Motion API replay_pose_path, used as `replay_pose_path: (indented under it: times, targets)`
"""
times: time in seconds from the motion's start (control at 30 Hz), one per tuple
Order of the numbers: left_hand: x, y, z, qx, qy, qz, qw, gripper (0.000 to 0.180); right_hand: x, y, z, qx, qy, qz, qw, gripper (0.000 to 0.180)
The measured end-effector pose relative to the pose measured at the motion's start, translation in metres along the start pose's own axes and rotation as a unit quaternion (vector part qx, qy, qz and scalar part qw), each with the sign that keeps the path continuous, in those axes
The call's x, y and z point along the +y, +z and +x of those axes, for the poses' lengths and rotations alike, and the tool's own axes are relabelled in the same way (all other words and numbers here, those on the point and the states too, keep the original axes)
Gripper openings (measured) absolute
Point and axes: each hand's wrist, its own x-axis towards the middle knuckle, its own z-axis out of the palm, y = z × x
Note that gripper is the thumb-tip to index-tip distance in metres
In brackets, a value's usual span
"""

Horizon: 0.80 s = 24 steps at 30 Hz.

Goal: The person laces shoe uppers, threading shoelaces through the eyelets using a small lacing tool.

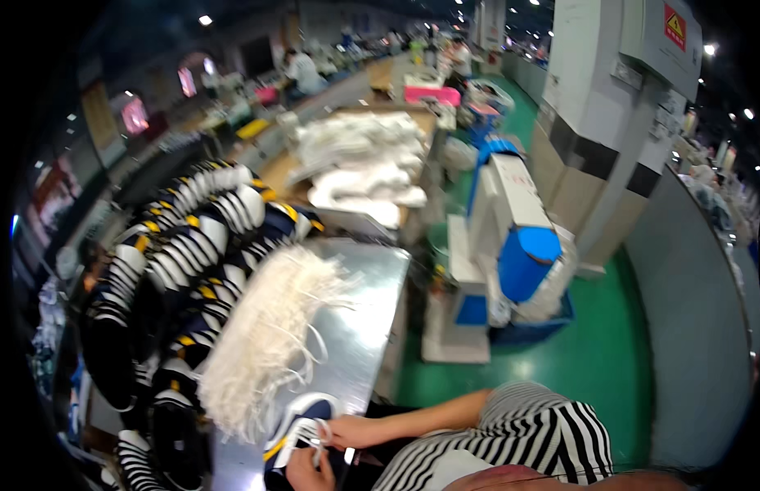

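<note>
We see both hands meeting at the bottom edge of the view, over a navy shoe upper [302, 421] with white trim and a yellow mark, which lies on the near end of the steel table [372, 303]. The right hand [347, 431] has its fingers pinched shut on a white lace at the upper's front; the left hand [308, 472] is curled below it, touching the same lace, though blur and the frame's edge keep us from telling how tight its grip is. Its forearm is cut off by the lower edge, and the striped sleeve [519, 442] covers much of the right arm. Just beyond the upper, further along the table, lies a heap of white laces [265, 344], individual strands lost in the blur. Left of the table, rows of matching navy uppers [184, 254] curve away, the lowest ones sinking into shadow. Beyond the table's far end sits a pile of white fabric [364, 164]. Right of the table stands a white and blue machine [511, 237] on green floor, and above it a pillar carries a small red rectangular sign [675, 26] bearing a yellow triangle.
</note>
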Motion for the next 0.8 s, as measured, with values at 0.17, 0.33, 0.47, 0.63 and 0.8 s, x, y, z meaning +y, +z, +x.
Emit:
replay_pose_path:
  times: [0.17,0.33,0.47,0.63,0.8]
  targets:
    - [0.008,-0.035,0.005,-0.038,0.053,0.034,0.997,0.016,-0.025,-0.075,-0.07,0.102,0.083,-0.229,0.965,0.029]
    - [0.047,-0.037,-0.002,-0.033,0.07,0.027,0.997,0.013,-0.053,-0.041,-0.032,0.045,-0.222,-0.099,0.969,0.019]
    - [-0.006,-0.013,-0.003,-0.033,0.112,0.108,0.987,0.017,-0.053,-0.012,-0.013,0.074,-0.158,-0.336,0.926,0.019]
    - [0.01,-0.009,0.01,0.059,0.149,0.084,0.983,0.009,-0.057,-0.022,-0.002,0.052,-0.087,-0.346,0.933,0.019]
    - [0.008,-0.016,0.019,0.015,0.105,0.034,0.994,0.011,-0.05,-0.032,0.027,-0.003,-0.042,-0.218,0.975,0.015]
